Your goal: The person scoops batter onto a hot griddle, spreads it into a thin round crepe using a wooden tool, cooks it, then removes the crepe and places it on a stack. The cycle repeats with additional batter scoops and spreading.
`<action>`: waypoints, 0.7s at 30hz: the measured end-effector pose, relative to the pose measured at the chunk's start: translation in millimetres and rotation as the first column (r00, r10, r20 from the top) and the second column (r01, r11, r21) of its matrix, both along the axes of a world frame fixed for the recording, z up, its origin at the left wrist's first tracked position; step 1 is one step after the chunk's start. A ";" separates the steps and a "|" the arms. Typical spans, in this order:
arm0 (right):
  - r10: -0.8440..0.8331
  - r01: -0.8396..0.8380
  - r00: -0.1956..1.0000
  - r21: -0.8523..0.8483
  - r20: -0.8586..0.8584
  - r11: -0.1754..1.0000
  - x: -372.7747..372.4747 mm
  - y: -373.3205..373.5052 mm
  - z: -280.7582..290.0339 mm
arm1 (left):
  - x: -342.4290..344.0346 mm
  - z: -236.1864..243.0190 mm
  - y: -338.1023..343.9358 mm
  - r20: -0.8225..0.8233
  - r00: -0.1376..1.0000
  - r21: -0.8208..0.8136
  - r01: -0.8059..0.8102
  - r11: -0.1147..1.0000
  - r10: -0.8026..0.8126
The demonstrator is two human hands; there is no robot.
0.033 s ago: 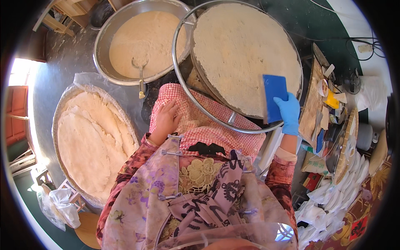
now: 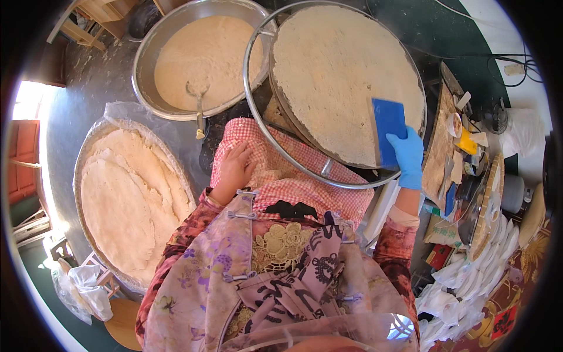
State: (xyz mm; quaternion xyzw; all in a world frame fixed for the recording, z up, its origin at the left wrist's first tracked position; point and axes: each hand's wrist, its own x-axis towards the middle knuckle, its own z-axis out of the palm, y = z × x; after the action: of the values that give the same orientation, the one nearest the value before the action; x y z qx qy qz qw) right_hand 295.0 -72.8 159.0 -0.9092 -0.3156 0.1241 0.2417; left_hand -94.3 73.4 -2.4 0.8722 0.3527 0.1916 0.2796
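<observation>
My right hand (image 2: 406, 158), in a light blue glove, grips a flat blue plastic scraper (image 2: 388, 126). The scraper stands at the near right part of a large round griddle (image 2: 346, 76), which is covered by a thin pale layer of batter. Whether its lower edge touches the layer is hard to tell. Bare and with its fingers stretched out, my left hand (image 2: 234, 170) lies on the red-and-white checked cloth (image 2: 249, 138) over my lap. It holds nothing.
A metal ring rail (image 2: 256, 111) runs around the griddle. Left of it stands a steel basin (image 2: 143, 70) of wet batter with a ladle (image 2: 199, 114). A big plastic-lined basket of dough (image 2: 129, 199) is at the left. Cluttered boards (image 2: 441, 144) and wrapped stacks (image 2: 469, 281) fill the right.
The scraper and my right hand have shifted slightly to the right, and the scraper's face has turned a little. My left hand has stayed in place.
</observation>
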 end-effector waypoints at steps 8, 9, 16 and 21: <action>0.442 -0.588 0.718 0.127 0.538 0.799 -41.2 167.7 -40.8 | 2.1 -1.6 1.6 0.037 0.999 -0.023 0.016 1.000 -0.015; 0.459 -0.580 0.715 0.082 0.528 0.810 -44.0 189.1 -48.3 | 2.0 -1.3 2.2 0.043 0.999 -0.034 0.019 0.999 -0.018; 0.540 -0.455 0.709 -0.290 0.454 0.842 -113.3 214.2 -94.4 | 0.6 -1.4 3.8 0.035 0.999 -0.044 0.014 0.999 -0.013; 0.605 -0.523 0.758 -0.326 0.244 0.787 -141.5 156.4 -71.9 | 3.1 -4.5 5.2 0.031 0.999 -0.066 0.025 0.998 -0.023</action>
State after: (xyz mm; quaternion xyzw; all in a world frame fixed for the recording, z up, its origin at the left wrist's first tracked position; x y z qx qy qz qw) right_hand 153.5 83.6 87.1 -0.7997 -0.5956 0.0715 0.0243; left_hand -91.2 78.6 -6.9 0.8637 0.3439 0.1896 0.3159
